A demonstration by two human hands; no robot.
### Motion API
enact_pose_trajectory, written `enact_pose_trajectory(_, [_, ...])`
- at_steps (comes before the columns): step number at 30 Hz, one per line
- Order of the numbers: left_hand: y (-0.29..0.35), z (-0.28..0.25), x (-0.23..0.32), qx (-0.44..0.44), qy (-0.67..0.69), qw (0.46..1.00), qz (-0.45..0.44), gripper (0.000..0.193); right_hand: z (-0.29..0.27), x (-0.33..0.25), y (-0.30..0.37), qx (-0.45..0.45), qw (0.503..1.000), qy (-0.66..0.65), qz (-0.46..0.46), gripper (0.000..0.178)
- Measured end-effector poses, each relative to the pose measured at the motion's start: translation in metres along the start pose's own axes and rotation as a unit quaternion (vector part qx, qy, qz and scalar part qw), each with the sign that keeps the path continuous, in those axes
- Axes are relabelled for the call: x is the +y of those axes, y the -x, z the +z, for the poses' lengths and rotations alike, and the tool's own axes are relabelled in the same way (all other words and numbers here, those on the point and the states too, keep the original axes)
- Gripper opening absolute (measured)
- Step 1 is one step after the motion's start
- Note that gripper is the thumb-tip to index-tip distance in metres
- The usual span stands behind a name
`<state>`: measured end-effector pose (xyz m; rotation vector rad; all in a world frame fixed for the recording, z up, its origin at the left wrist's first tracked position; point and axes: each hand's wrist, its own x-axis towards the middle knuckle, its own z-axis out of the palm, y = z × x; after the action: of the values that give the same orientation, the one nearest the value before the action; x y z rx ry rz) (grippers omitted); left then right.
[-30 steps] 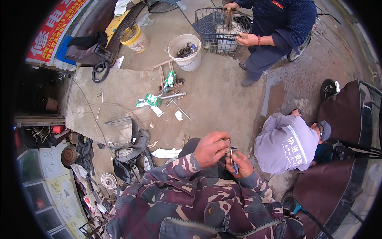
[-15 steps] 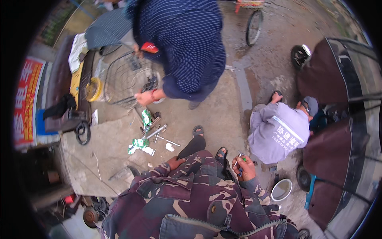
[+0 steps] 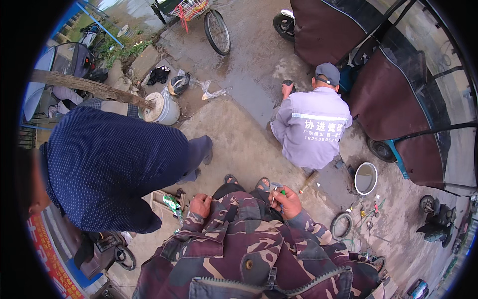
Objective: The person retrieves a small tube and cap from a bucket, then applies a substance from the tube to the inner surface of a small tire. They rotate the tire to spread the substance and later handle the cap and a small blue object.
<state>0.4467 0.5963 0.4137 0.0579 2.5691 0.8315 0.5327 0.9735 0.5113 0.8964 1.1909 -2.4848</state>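
My left hand (image 3: 200, 205) rests on my left thigh with its fingers curled in; no object shows in it. In front of my right thigh, my right hand (image 3: 288, 205) pinches a small thin thing (image 3: 274, 193) with a pale stem and a greyish end. A bit of green shows at the fingers; its exact kind is too small to tell. Beyond my left hand lies a crumpled green-and-white wrapper (image 3: 172, 203) by a wooden box (image 3: 158, 198), partly hidden by a bending person in dark blue (image 3: 112, 159).
Ahead to the right, a person in a grey jacket and cap (image 3: 313, 122) crouches beside a brown-covered three-wheeler (image 3: 393, 99). A water bucket (image 3: 366, 178) and a tyre (image 3: 341, 226) lie to my right. Beyond stand a white bucket (image 3: 167, 110) and a bicycle wheel (image 3: 217, 32).
The view has swung right. The person in dark blue is now lower left, and the wire basket has left view. My right hand still holds the small thing; my left is more curled.
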Motion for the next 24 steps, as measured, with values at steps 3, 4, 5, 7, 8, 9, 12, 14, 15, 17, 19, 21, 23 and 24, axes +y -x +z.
enact_pose_trajectory(3, [-0.042, -0.01, 0.047, 0.037, 0.087, 0.996, 0.004, 0.027, -0.011, -0.003, -0.001, 0.011, 0.999, 0.005, -0.038, 0.013])
enact_pose_trajectory(4, [-0.053, -0.013, 0.061, 0.054, 0.114, 0.992, 0.018, 0.026, -0.013, -0.004, -0.003, 0.015, 0.999, 0.006, -0.046, 0.013])
enact_pose_trajectory(5, [-0.061, -0.013, 0.076, 0.075, 0.157, 0.982, 0.071, 0.024, -0.012, -0.004, -0.004, 0.019, 0.998, -0.012, -0.054, 0.012])
enact_pose_trajectory(7, [-0.076, -0.02, 0.105, 0.036, 0.177, 0.976, 0.119, 0.023, -0.008, -0.004, -0.01, 0.037, 0.995, -0.054, -0.077, 0.012])
enact_pose_trajectory(8, [-0.083, -0.024, 0.119, 0.006, 0.161, 0.977, 0.137, 0.023, -0.004, -0.004, -0.013, 0.054, 0.994, -0.053, -0.085, 0.016])
enact_pose_trajectory(9, [-0.088, -0.028, 0.134, -0.025, 0.17, 0.974, 0.151, 0.023, 0.002, -0.005, -0.02, 0.046, 0.991, -0.057, -0.114, 0.017])
enact_pose_trajectory(12, [-0.094, -0.033, 0.177, -0.132, 0.275, 0.938, 0.165, 0.022, 0.027, -0.007, -0.036, 0.06, 0.98, -0.054, -0.182, 0.025])
enact_pose_trajectory(14, [-0.099, -0.035, 0.196, -0.203, 0.333, 0.893, 0.225, 0.024, 0.049, -0.007, -0.055, 0.066, 0.977, -0.043, -0.199, 0.029])
enact_pose_trajectory(15, [-0.101, -0.035, 0.202, -0.226, 0.321, 0.889, 0.238, 0.025, 0.06, -0.008, -0.063, 0.063, 0.974, -0.035, -0.214, 0.031])
enact_pose_trajectory(17, [-0.109, -0.037, 0.206, -0.239, 0.321, 0.863, 0.309, 0.028, 0.082, -0.011, -0.082, 0.066, 0.975, -0.04, -0.209, 0.037])
enact_pose_trajectory(19, [-0.12, -0.041, 0.2, -0.23, 0.314, 0.875, 0.288, 0.032, 0.109, -0.008, -0.104, 0.071, 0.968, -0.063, -0.232, 0.037])
enact_pose_trajectory(21, [-0.136, -0.047, 0.187, -0.208, 0.316, 0.877, 0.296, 0.035, 0.131, -0.006, -0.125, 0.056, 0.967, -0.076, -0.235, 0.037])
enact_pose_trajectory(23, [-0.154, -0.056, 0.176, -0.186, 0.299, 0.884, 0.308, 0.039, 0.15, -0.008, -0.145, 0.045, 0.966, -0.081, -0.242, 0.039])
enact_pose_trajectory(24, [-0.162, -0.061, 0.172, -0.179, 0.308, 0.877, 0.321, 0.04, 0.16, -0.01, -0.153, 0.039, 0.965, -0.077, -0.246, 0.041])
